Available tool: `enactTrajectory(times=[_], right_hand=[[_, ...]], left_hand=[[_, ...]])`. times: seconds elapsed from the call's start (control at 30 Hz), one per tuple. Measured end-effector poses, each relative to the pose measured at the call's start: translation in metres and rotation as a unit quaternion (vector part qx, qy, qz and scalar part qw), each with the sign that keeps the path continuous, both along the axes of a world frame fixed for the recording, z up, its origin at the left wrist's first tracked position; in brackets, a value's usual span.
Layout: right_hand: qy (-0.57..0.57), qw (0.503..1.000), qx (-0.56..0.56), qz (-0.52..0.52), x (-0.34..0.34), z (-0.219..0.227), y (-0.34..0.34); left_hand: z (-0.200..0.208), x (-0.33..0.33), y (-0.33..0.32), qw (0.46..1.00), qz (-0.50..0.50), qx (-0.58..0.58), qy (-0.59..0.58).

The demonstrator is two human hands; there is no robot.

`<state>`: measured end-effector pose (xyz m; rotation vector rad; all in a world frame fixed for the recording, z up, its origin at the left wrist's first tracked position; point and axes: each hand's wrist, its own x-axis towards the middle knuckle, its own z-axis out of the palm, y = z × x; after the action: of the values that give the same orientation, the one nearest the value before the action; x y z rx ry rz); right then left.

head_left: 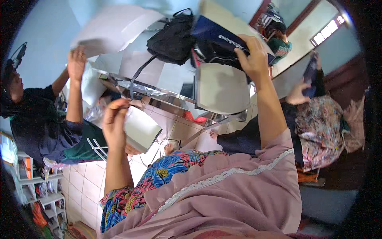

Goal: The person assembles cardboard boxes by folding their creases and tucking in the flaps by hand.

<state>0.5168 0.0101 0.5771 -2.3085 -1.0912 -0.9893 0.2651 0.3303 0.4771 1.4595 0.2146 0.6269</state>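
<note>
My right hand [254,57] grips a dark blue cardboard box piece [223,36] with light lettering and a cream inner face, raised over the table. Just below it, a cream cardboard panel [223,88] overlaps the table's near edge. My left hand [115,121] is closed, thumb and fingers pinched together, at the upper left edge of a white cardboard piece [141,128] with a dark rim. That piece hangs off the near side of the table, partly behind the hand. The exact contact of the fingertips is hidden.
A black backpack [172,38] lies on the glass table [137,65]. At left, a person [47,119] holds up a large white sheet [119,28]. At right, another person [318,127] holds a dark object [310,71]. White shelves [49,199] stand lower left; cables lie on the floor.
</note>
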Motion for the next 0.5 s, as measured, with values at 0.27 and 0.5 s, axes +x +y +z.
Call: enactTrajectory(times=[0.27,0.5], right_hand=[[0.100,0.929,-0.224,-0.278,0.115,-0.150,0.093],[0.034,0.960,-0.167,-0.221,0.128,-0.176,0.147]], left_hand=[[-0.185,-0.033,0.086,0.924,-0.136,0.129,0.334],[-0.244,-0.039,0.159,0.895,-0.138,0.047,0.422]])
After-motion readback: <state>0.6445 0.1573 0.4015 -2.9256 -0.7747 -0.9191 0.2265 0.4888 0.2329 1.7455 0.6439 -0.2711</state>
